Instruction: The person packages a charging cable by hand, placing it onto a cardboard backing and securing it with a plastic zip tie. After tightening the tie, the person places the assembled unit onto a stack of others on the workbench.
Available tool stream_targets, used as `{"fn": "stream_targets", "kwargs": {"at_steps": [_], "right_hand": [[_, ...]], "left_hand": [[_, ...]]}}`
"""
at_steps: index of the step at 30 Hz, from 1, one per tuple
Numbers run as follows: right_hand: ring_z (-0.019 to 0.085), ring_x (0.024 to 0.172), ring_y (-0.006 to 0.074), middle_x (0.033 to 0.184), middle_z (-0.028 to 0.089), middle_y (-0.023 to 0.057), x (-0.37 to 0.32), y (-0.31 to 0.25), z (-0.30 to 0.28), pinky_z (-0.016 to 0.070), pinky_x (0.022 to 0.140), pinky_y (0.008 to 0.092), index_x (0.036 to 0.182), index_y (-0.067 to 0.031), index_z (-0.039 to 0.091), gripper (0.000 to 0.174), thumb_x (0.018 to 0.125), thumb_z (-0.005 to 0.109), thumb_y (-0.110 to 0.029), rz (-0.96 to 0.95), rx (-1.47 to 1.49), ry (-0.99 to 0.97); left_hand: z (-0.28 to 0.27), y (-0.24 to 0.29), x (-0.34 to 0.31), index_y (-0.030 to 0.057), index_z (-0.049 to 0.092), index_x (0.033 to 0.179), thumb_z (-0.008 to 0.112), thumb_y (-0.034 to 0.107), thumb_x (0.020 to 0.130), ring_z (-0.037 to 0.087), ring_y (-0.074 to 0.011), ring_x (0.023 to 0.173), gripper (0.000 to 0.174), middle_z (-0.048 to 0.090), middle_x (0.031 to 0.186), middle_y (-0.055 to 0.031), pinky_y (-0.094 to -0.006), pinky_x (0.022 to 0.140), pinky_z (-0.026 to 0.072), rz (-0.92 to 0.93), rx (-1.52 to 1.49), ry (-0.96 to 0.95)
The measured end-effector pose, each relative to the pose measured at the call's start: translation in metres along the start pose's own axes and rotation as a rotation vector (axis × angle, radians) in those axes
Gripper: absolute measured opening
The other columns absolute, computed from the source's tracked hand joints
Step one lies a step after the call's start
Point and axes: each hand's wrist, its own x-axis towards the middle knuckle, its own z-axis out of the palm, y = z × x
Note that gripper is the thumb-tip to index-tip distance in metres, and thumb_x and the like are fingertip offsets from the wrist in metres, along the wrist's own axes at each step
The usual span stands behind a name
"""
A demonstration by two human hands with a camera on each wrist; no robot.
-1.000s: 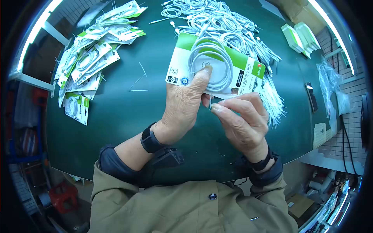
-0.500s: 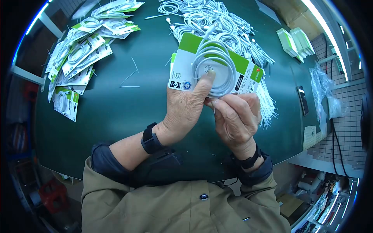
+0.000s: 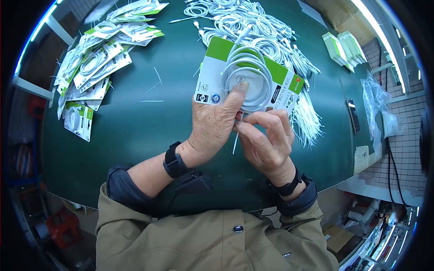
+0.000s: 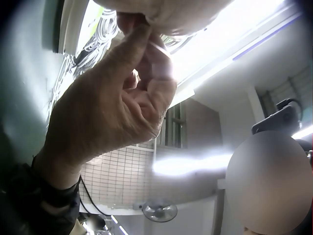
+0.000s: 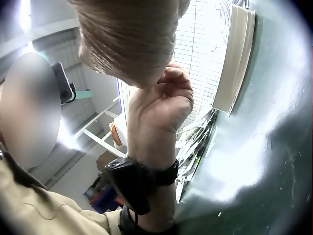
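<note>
- Two hands meet at a green-and-white card [image 3: 209, 74] held above a dark green table [image 3: 135, 149], near the middle of the head view.
- The left hand [image 3: 210, 119] grips the card by its lower edge, thumb pressed on the front inside a coiled white cable [image 3: 266, 83]; most of its fingers are hidden behind the card.
- The cable lies in loops across the card's front, with one straight end pointing up past the top edge.
- Printing on the card reads "USB-A to USB-C", and small square logos sit at its lower left corner.
- The right hand [image 3: 269, 140] has a narrow grip: thumb and index finger pinch a thin white tie [image 3: 235, 143] just below the card, close to the left hand, and the tie's free end slants down toward the person.
- Dark straps [image 3: 175, 161] wrap the wrists.
- Beyond the card lies a large heap of loose white cables [image 3: 260, 22], many coiled, with a fan of thin white strands [image 3: 307, 128] at its right side.
- At the left of the table, carded cables [image 3: 97, 63] overlap in a long pile.
- Three thin strips [image 3: 158, 76] lie between that pile and the left hand.
- Toward the right edge are stacked cards [image 3: 346, 50], a dark phone [image 3: 352, 116], clear plastic [image 3: 377, 101] and a pale paper [image 3: 360, 159].
</note>
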Motion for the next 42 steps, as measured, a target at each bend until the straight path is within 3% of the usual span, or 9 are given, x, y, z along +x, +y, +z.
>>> {"fn": "stream_targets", "kwargs": {"at_steps": [5,8,11,14,21,27,42], "right_hand": [[0.060,0.079,0.0217,0.101,0.070,0.0042,-0.002,0.003,-0.003,0.0525,0.064,0.0338,0.098,-0.0085,0.074,0.032,0.067,0.080,0.000,-0.004,-0.021,-0.018],[0.060,0.077,0.0208,0.104,0.071,0.0050,0.007,0.000,-0.005,0.0523,0.063,0.0324,0.096,-0.0083,0.073,0.029,0.070,0.083,-0.001,0.008,-0.064,0.067],[0.060,0.077,0.0196,0.106,0.072,0.0063,0.009,0.001,-0.004,0.0522,0.062,0.0305,0.095,-0.0083,0.073,0.025,0.073,0.084,-0.004,0.119,-0.124,0.017],[0.064,0.074,0.0180,0.104,0.072,0.0053,0.011,0.002,-0.007,0.0525,0.058,0.0301,0.095,-0.0089,0.071,0.025,0.074,0.084,-0.005,0.154,-0.099,-0.047],[0.068,0.068,0.0191,0.098,0.070,0.0046,0.008,0.008,-0.007,0.0540,0.056,0.0309,0.096,-0.0111,0.070,0.021,0.078,0.079,-0.004,0.177,-0.040,-0.102],[0.067,0.066,0.0179,0.091,0.067,0.0028,0.011,0.006,-0.010,0.0526,0.052,0.0308,0.096,-0.0117,0.070,0.023,0.076,0.078,-0.003,0.161,-0.026,-0.121],[0.066,0.064,0.0170,0.095,0.067,0.0046,0.004,0.006,-0.005,0.0531,0.051,0.0295,0.099,-0.0117,0.071,0.029,0.074,0.077,-0.001,0.163,-0.022,-0.006]], "left_hand": [[-0.003,-0.001,-0.001,0.0013,0.062,0.118,0.069,0.016,0.101,0.063,-0.0072,0.079,0.023,0.067,0.100,-0.0036,-0.0250,0.061,0.0519,-0.016,0.006,-0.021],[0.000,-0.006,-0.002,0.0001,0.062,0.120,0.069,0.015,0.102,0.064,-0.0076,0.081,0.025,0.068,0.102,-0.0043,-0.0252,0.063,0.0531,0.011,0.006,-0.003],[0.001,-0.006,-0.002,-0.0009,0.062,0.123,0.069,0.015,0.102,0.065,-0.0080,0.083,0.027,0.069,0.105,-0.0057,-0.0250,0.065,0.0541,0.050,-0.009,-0.019],[0.002,-0.005,-0.002,-0.0017,0.064,0.116,0.073,0.013,0.099,0.067,-0.0069,0.074,0.024,0.072,0.092,-0.0037,-0.0223,0.059,0.0547,0.026,-0.084,0.007],[0.003,-0.007,-0.003,-0.0034,0.063,0.120,0.072,0.011,0.100,0.069,-0.0087,0.080,0.026,0.072,0.097,-0.0056,-0.0246,0.064,0.0583,0.043,-0.083,0.004],[0.005,-0.003,-0.004,-0.0036,0.064,0.122,0.072,0.009,0.100,0.069,-0.0096,0.084,0.027,0.073,0.102,-0.0070,-0.0242,0.068,0.0585,0.017,-0.131,-0.016],[0.003,0.000,-0.004,-0.0037,0.065,0.123,0.071,0.008,0.100,0.071,-0.0115,0.088,0.027,0.073,0.104,-0.0081,-0.0255,0.073,0.0600,0.022,-0.140,-0.076]]}}
